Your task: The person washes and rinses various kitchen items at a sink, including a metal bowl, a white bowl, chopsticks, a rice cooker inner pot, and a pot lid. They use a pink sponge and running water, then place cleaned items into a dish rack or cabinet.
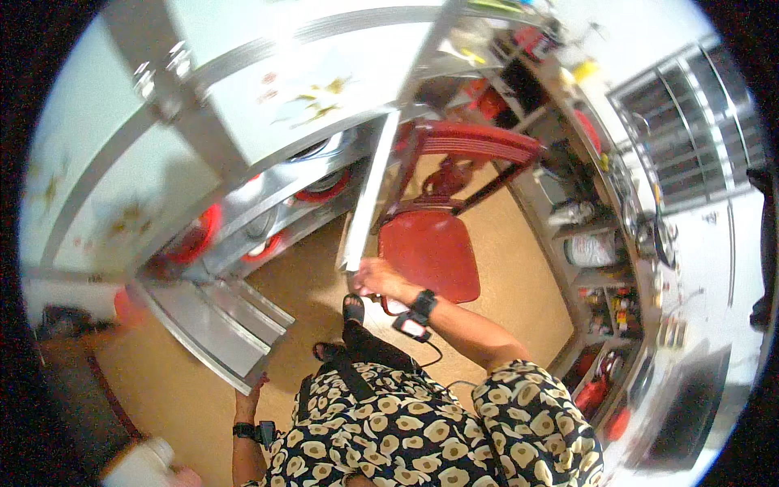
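A metal cabinet with pale flower-printed panels (304,91) stands before me, its lower part open. Its left door (207,322) swings out towards me, showing a grey ribbed face. My left hand (255,388) is at that door's near corner, partly hidden by it, so its grip is unclear. The right door (371,195) appears nearly edge-on as a bright narrow strip. My right hand (380,281) has its fingers curled at the near end of this door, somewhat blurred. Between the doors, the shelves hold red-rimmed basins (322,185) and a red round vessel (198,234).
Just behind the right door stands a red wooden chair (429,249). Shelving (590,280) with jars and kitchenware runs along the right wall, below a barred window (688,122). At the lower left, a person's hand (185,476) is near a white object (143,462).
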The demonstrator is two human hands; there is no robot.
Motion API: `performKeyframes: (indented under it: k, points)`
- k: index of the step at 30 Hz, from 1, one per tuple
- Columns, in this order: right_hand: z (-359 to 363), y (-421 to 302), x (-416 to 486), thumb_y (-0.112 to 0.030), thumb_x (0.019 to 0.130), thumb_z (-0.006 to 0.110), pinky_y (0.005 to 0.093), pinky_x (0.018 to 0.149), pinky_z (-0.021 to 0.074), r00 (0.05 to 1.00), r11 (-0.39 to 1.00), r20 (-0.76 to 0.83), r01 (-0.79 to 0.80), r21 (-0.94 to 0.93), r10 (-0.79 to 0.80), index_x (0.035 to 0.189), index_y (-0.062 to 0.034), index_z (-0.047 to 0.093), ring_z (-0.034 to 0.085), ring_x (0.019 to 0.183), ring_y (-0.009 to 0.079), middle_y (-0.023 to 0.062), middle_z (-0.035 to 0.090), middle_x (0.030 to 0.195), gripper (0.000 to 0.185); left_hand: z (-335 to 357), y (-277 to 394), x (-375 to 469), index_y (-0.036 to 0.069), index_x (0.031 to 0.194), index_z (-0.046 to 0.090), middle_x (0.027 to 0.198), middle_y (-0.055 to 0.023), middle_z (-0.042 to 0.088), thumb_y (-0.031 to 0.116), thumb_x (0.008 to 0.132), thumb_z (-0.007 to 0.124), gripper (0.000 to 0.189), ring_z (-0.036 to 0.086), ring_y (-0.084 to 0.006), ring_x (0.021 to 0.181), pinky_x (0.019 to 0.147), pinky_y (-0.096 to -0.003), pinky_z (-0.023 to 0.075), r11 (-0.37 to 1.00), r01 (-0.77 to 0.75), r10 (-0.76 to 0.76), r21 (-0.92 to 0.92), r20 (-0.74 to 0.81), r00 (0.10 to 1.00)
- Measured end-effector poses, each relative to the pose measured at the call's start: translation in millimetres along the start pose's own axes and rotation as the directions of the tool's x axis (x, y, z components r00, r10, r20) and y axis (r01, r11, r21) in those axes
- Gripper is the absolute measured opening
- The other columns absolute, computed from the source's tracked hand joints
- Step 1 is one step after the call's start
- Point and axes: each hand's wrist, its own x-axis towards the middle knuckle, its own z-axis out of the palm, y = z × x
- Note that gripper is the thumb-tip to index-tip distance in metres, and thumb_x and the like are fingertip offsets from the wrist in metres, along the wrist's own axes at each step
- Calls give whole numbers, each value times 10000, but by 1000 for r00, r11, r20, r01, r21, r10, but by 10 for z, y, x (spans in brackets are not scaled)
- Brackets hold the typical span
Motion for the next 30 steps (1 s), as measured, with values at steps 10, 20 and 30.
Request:
performKeyframes:
  k: [10, 20, 30]
  points:
    - [376, -495, 956, -121, 921, 518, 304, 532, 549, 943, 948, 173, 249, 199, -284, 1051, -24, 636, 626, 597, 137, 59, 637, 739, 201, 832, 1607, 1205, 7, 1075, 648, 998, -90, 682, 156, 920, 617, 218, 651, -181, 896, 749, -314, 509, 951, -160, 111, 265, 188, 976]
    - [634, -1373, 1323, -145, 944, 458, 322, 535, 544, 975, 980, -117, 195, 29, -191, 995, -16, 668, 672, 582, 164, 82, 656, 671, 252, 435, 2316, 2748, 17, 1240, 582, 1087, -103, 623, 132, 932, 552, 330, 592, -216, 924, 759, -342, 489, 739, -434, 393, 514, 194, 899]
    - [684, -1727, 1928, -80, 890, 521, 337, 522, 525, 935, 904, -204, 337, 262, -290, 767, 16, 620, 657, 575, 199, 115, 655, 661, 185, 370, 2601, 2889, -20, 1150, 597, 952, -62, 623, 270, 966, 576, 344, 591, -163, 790, 690, -302, 486, 770, -452, 245, 450, 447, 861]
